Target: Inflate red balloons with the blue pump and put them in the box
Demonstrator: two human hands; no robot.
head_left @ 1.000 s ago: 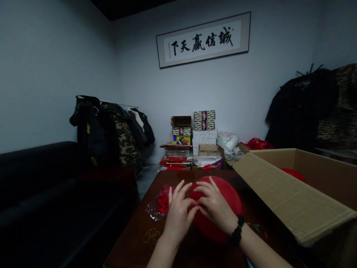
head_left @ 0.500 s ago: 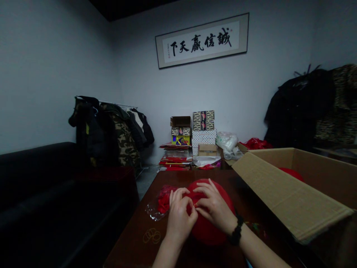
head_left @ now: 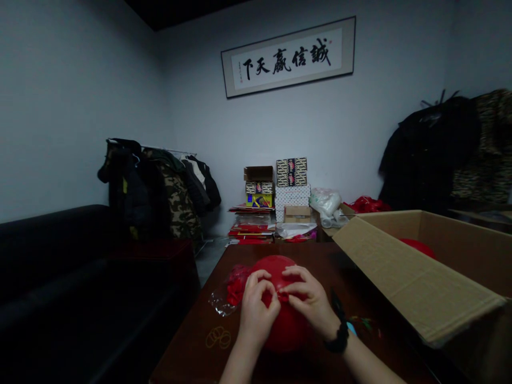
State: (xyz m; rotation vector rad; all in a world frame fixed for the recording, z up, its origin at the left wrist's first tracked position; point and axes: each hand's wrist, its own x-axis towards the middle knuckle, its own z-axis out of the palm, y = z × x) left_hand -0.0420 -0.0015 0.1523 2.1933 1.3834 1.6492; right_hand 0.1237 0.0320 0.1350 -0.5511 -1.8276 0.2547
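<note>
A red balloon (head_left: 276, 325), inflated and round, rests on the dark wooden table (head_left: 188, 352) in front of me. My left hand (head_left: 259, 304) is closed in a pinch at the balloon's gathered neck, thumb and forefinger forming a ring. From the other side, my right hand (head_left: 310, 298) pinches the same neck, with its remaining fingers curled over the balloon. Left of the balloon lies a clear plastic bag (head_left: 221, 304) with a bundle of red balloons (head_left: 237, 285). Several yellowish rubber bands (head_left: 218, 337) lie nearer to me on the tabletop.
At the right stands a big open cardboard box (head_left: 416, 277) with something red and round (head_left: 418, 247) inside. Dark scissors-like handles (head_left: 337, 305) lie beyond my right wrist. Stacked boxes (head_left: 293, 200) stand by the far wall. A black sofa (head_left: 56, 288) runs along the left.
The balloon has shifted left and turned, so its gathered neck shows between my fingers. My right hand has moved slightly right and down; my left hand has barely moved.
</note>
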